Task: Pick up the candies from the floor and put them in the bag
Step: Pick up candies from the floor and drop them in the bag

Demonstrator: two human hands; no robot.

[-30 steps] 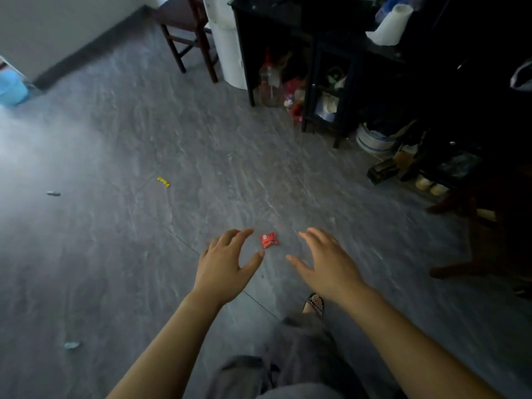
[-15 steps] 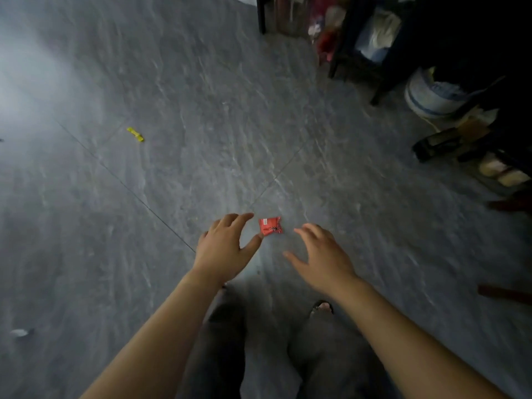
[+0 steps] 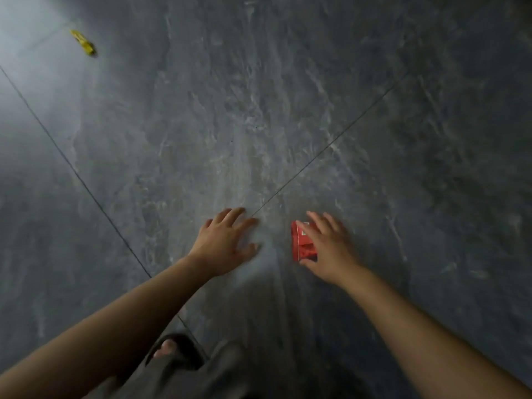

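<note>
A red candy wrapper (image 3: 301,244) lies on the grey tiled floor (image 3: 259,110) in the lower middle of the head view. My right hand (image 3: 328,249) is down on it, with the index fingertip at its far end and the thumb at its near end, pinching it. My left hand (image 3: 227,240) hovers just left of it, fingers spread, holding nothing. A yellow candy (image 3: 83,43) lies far off at the upper left. No bag is in view.
My foot in a dark sandal (image 3: 172,351) and a grey trouser leg (image 3: 201,375) are at the bottom edge. Dark tile joints cross the floor near my hands.
The view has dropped closer to the floor and the furniture has left the frame. My right hand has moved onto the red candy and closed on its ends. My left hand stays open beside it.
</note>
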